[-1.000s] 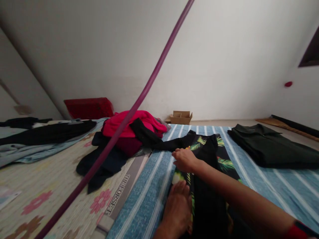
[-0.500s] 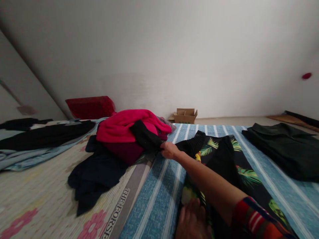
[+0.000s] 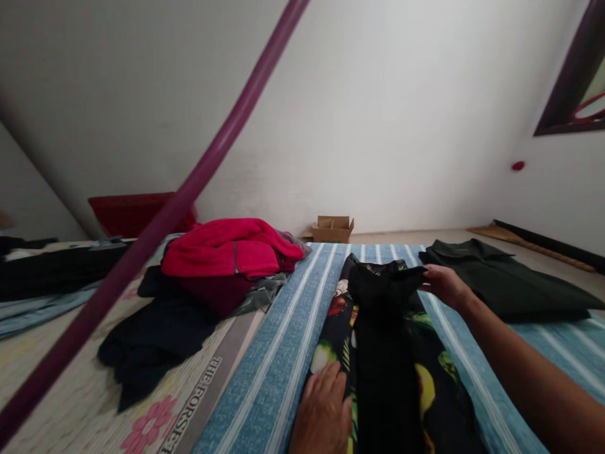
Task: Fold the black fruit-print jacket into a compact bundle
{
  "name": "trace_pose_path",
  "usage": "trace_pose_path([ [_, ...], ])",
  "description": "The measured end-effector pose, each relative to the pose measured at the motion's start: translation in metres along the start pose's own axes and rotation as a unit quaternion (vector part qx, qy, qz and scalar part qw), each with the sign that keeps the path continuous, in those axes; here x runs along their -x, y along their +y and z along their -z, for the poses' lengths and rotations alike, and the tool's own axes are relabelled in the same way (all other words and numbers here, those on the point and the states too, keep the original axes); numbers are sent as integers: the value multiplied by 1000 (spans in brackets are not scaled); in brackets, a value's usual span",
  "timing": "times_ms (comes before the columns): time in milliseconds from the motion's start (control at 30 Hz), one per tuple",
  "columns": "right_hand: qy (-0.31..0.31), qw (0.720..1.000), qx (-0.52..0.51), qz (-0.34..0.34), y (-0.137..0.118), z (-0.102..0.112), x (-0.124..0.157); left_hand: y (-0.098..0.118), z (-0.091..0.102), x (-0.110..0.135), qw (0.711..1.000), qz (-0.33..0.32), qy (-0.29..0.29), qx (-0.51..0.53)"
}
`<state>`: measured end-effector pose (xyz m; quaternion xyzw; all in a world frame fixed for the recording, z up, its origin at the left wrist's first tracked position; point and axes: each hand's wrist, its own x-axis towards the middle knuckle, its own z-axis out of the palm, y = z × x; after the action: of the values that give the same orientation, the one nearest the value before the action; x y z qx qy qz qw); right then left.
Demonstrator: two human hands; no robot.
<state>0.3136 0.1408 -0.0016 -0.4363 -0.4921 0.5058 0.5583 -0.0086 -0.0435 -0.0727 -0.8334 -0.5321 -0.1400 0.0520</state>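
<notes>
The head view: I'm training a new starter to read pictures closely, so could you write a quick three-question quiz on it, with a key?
1. True or false: the left hand rests on the patterned garment.
2. What is the right hand holding?
A) a cardboard box
B) black cloth
C) a purple pole
3. Fill in: in the picture, the pink cloth lies to the ____ of the patterned garment.

Key: 1. True; 2. B; 3. left

The words "THE FORSET" are printed in capitals along the grey border of a flower-patterned sheet.
</notes>
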Motion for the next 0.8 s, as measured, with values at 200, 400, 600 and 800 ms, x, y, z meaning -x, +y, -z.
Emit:
trace_pose_path([
  [200, 11, 993, 84, -79, 33, 19, 15, -8, -2, -2, 1000, -8, 1, -11],
  [400, -54, 963, 240, -113, 14, 14, 6, -12, 1, -1, 999, -25, 16, -13],
  [600, -39, 911, 399, -100, 24, -8, -17, -18, -5, 0, 996, -55, 51, -40],
  [800, -32, 923, 379, -61, 25, -29, -22, -26, -16, 0, 993, -71, 85, -43],
])
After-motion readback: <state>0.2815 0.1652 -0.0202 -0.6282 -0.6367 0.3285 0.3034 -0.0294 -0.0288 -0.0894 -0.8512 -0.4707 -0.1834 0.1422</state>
